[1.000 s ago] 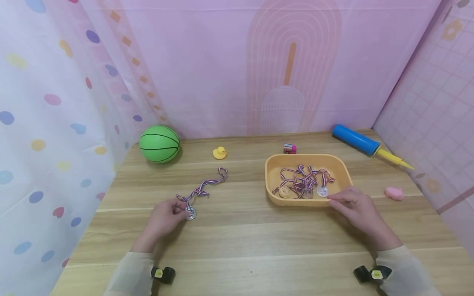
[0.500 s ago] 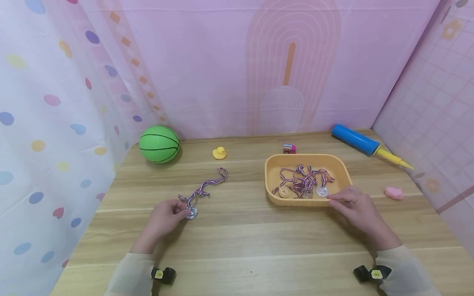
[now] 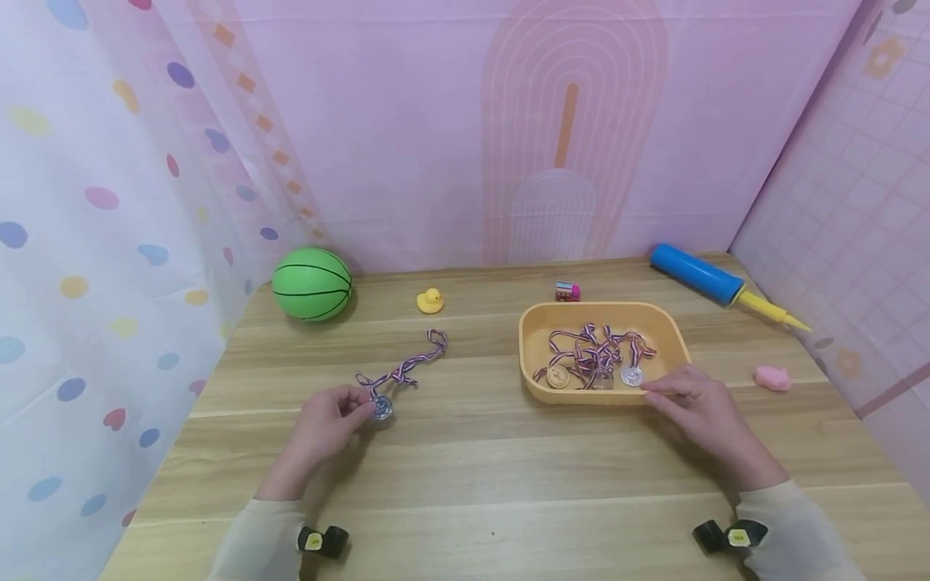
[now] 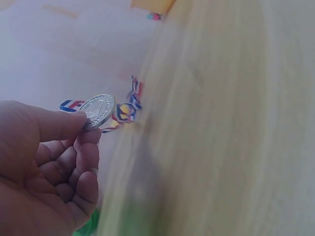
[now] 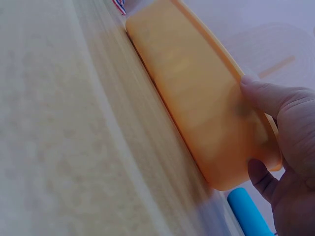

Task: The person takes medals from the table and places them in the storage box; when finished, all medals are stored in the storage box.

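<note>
Between thumb and fingers, my left hand (image 3: 325,421) pinches a silver medal (image 4: 98,111) by its edge. Its striped red, white and blue ribbon (image 3: 404,371) trails away over the table to the upper right. My right hand (image 3: 699,409) grips the front right rim of a shallow orange plastic bin (image 5: 182,88); the thumb lies on the rim in the right wrist view. Inside that bin lie a gold medal (image 3: 558,377), a silver medal (image 3: 632,376) and another medal partly covered by tangled ribbons (image 3: 597,353).
Along the back stand a green ball (image 3: 312,284), a yellow rubber duck (image 3: 430,301) and a small toy vehicle (image 3: 567,291). A blue hand pump (image 3: 697,274) lies at the back right, and a pink toy (image 3: 772,378) sits right of the bin.
My left hand has shifted slightly right and away from me, lifting and tilting the medal; the near part of its ribbon has shifted too. The right hand and the bin have stayed put.
</note>
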Action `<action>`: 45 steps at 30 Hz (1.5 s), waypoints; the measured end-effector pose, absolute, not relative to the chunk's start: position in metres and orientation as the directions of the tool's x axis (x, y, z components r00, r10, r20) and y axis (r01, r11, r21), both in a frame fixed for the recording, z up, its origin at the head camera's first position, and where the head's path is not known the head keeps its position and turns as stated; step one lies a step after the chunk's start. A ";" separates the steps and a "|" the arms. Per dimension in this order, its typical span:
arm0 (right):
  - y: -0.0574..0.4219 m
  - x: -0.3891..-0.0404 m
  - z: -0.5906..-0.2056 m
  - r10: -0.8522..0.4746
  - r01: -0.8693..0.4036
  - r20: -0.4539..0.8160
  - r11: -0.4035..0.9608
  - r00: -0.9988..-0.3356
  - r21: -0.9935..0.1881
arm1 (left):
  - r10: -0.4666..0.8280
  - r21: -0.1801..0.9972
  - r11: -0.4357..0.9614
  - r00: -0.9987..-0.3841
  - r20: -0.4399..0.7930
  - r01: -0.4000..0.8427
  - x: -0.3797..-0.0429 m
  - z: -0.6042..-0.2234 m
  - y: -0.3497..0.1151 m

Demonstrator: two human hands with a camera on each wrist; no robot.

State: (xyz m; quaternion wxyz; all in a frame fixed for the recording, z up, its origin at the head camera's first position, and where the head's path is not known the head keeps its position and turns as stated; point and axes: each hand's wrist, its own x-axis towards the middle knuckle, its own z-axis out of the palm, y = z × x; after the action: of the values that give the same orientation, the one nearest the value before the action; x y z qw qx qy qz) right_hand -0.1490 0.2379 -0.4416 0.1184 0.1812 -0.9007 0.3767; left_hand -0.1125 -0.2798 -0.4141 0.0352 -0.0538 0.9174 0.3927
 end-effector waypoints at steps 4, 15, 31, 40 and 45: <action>0.238 -0.149 -0.441 -0.241 -0.422 0.355 0.645 -0.903 -0.637 | -0.065 0.716 0.692 -0.996 -0.066 -0.092 -0.110 -0.406 -0.275; 0.238 -0.149 -0.443 -0.243 -0.437 0.372 0.630 -0.896 -0.641 | -0.080 0.767 0.640 -0.997 0.013 -0.042 -0.107 -0.374 -0.247; 0.238 -0.150 -0.443 -0.247 -0.455 0.393 0.628 -0.886 -0.632 | -0.054 0.815 0.570 -0.985 0.166 0.106 -0.111 -0.331 -0.215; 0.236 -0.148 -0.441 -0.256 -0.459 0.389 0.625 -0.885 -0.632 | -0.008 0.792 0.584 -0.974 0.225 0.177 -0.121 -0.305 -0.204; 0.236 -0.148 -0.440 -0.249 -0.439 0.369 0.630 -0.896 -0.641 | 0.032 0.789 0.576 -0.970 0.240 0.214 -0.130 -0.293 -0.193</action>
State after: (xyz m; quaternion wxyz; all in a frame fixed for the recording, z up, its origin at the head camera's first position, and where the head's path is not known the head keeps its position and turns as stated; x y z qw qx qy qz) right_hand -0.1480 0.2361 -0.4396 0.1232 0.1925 -0.8942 0.3849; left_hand -0.1304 -0.1928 -0.2932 -0.1002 0.0696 0.8821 0.4550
